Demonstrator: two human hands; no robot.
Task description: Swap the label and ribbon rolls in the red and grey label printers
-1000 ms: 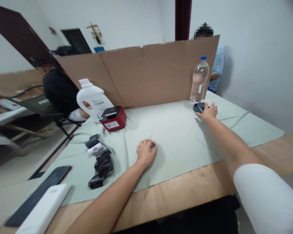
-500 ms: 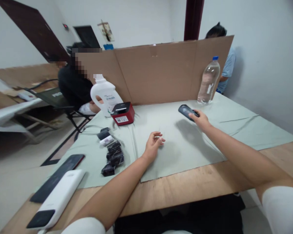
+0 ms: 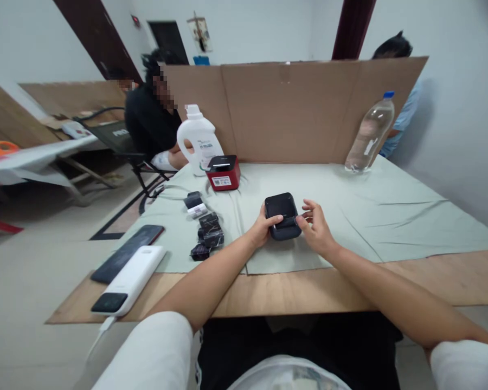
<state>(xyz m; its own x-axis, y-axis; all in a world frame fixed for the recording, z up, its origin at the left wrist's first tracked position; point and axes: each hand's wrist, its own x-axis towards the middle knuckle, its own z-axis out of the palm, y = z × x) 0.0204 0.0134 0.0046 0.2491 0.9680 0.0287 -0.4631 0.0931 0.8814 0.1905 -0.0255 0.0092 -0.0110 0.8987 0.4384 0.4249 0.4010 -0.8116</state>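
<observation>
A black, flat, rounded-square device [image 3: 281, 207] is held up over the table's middle, tilted toward me. It looks like a folding stand, with a raised bar across its lower part. My left hand [image 3: 262, 225] is closed on its left edge, thumb across the front. At the right edge, my right hand [image 3: 316, 227] pinches the end of the bar with thumb and a finger, its other fingers lifted away. Left of my hands lie several black plastic-wrapped pieces [image 3: 208, 233] and a small black-and-white item [image 3: 195, 206].
A red box with a black top [image 3: 223, 176] stands before a white jug [image 3: 201, 143]. A clear bottle [image 3: 368, 138] leans at the right by a cardboard screen [image 3: 288, 114]. A phone [image 3: 130, 254] and white power bank [image 3: 134, 279] lie front left. Other people sit beyond.
My right hand has brought the black device in from the right to the middle. My left hand, free before, now grips its left edge. The view has turned slightly left.
</observation>
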